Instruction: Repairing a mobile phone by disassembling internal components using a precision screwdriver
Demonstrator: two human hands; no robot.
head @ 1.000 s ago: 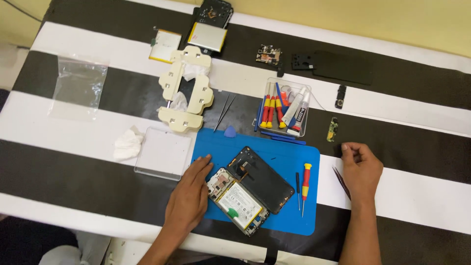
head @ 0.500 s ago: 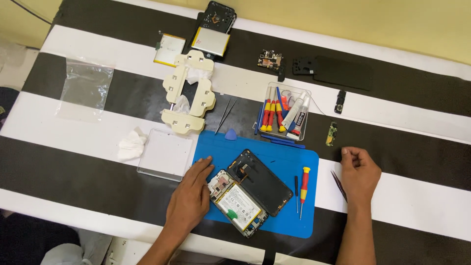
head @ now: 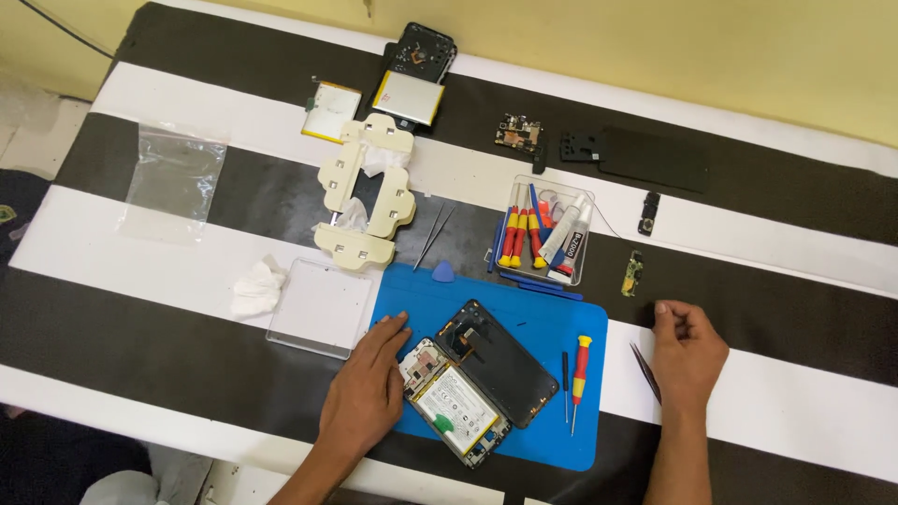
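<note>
1. Head view: the left hand (head: 367, 393) lies flat, fingers spread, on the blue rubber work mat (head: 561, 318), steadying the opened black smartphone (head: 472, 388) at mat centre.
2. Right of the mat, the right hand (head: 687, 351) curls loosely, seemingly pinching something tiny; grip unclear.
3. Disassembly looks underway; a red-handled screwdriver (head: 580, 369) lies between phone and right hand.

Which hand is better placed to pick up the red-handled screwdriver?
Probably the right hand: it rests on the table just beside the mat, nearest the red-handled screwdriver. The left hand lies flat beside the opened phone, steadying it.
</note>
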